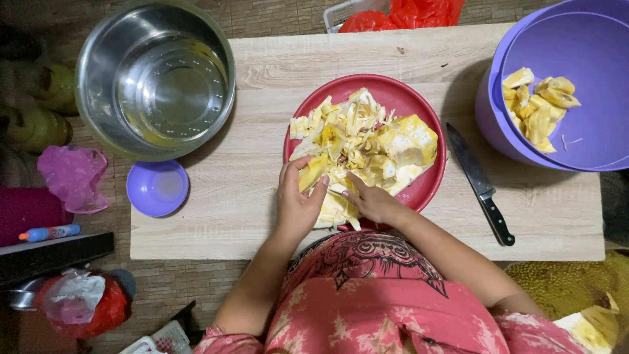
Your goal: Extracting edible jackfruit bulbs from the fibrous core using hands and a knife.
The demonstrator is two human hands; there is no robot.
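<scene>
Seen from above, a person's left hand (296,200) grips a yellow jackfruit pod (313,174) in closed fingers at the near edge of a red plate (429,174). The right hand (372,200) presses loosely curled fingers into the fruit scraps (367,141) heaped there. The plate sits on a pale wooden bench (223,196), a black-handled knife (481,187) just beside it. Farther off stand a steel pot (155,77) and a purple bucket (590,72) holding cleaned pods (538,108).

The purple tub (517,141) is cut by the right edge. The red bag (406,14) and white basket (337,13) are cut by the top edge.
</scene>
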